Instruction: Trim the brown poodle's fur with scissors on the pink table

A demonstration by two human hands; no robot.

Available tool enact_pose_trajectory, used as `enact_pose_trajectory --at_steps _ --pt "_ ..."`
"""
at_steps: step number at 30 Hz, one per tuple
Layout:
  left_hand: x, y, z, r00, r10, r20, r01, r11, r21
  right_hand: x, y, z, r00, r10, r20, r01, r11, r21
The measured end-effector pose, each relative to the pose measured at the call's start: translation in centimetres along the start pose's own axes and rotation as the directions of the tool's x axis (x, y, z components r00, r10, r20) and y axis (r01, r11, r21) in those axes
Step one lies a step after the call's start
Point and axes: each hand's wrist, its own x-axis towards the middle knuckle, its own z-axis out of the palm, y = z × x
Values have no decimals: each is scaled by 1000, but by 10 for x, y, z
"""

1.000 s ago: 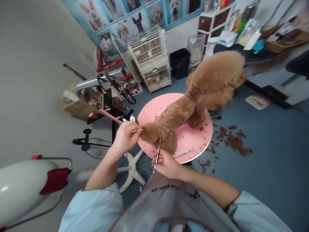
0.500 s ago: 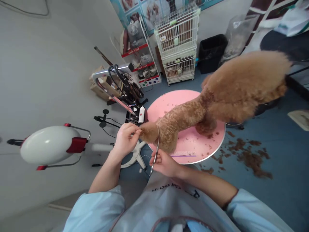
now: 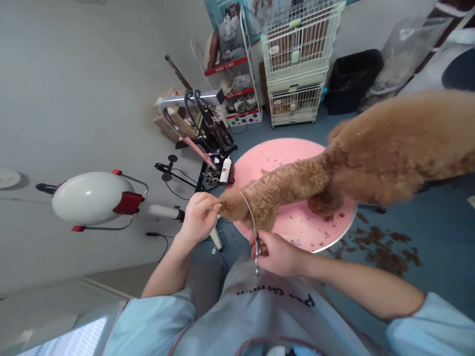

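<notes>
A brown curly-coated dog (image 3: 293, 182) stands on a round pink table (image 3: 282, 146), its fluffier end towards the right. My left hand (image 3: 200, 215) pinches the tip of the smoother tuft at the dog's left end, which looks like the tail (image 3: 233, 203). In my right hand (image 3: 276, 251) is a pair of long, curved silver scissors (image 3: 256, 237), held by the handles. Their blades point up and lie against the fur between tuft and rump, seemingly closed together. A comb (image 3: 293, 240) lies on the table, partly hidden behind my right hand.
Cut fur (image 3: 386, 249) litters the blue floor at right. Left of the table stand a tool tray with a white bottle (image 3: 225, 170), a metal arm (image 3: 193, 99) and a white dryer (image 3: 92, 198). Wire cages (image 3: 297, 64) and a black bin (image 3: 352, 79) are behind.
The view has shifted, so the room sits differently in frame. My left hand keeps its pinch. The scissors in my right hand have tilted, blade tips leaning left, and the hand covers more of the comb.
</notes>
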Motion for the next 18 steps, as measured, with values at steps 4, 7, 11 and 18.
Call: enact_pose_trajectory --at_steps 4,7,11,18 --pt "-5 0 0 1000 21 -22 -21 1000 4 -3 -19 -16 1000 -9 13 13 946 -325" --pt "-8 0 -1 999 23 -33 -23 1000 9 3 -22 -21 1000 10 22 -1 930 -367" --pt "-12 -2 -1 1000 8 -30 -7 1000 10 8 -18 -24 1000 10 25 -3 959 -283" --pt "-13 -4 -1 1000 -25 -17 25 1000 -1 13 -11 -26 995 43 88 -33 993 -114"
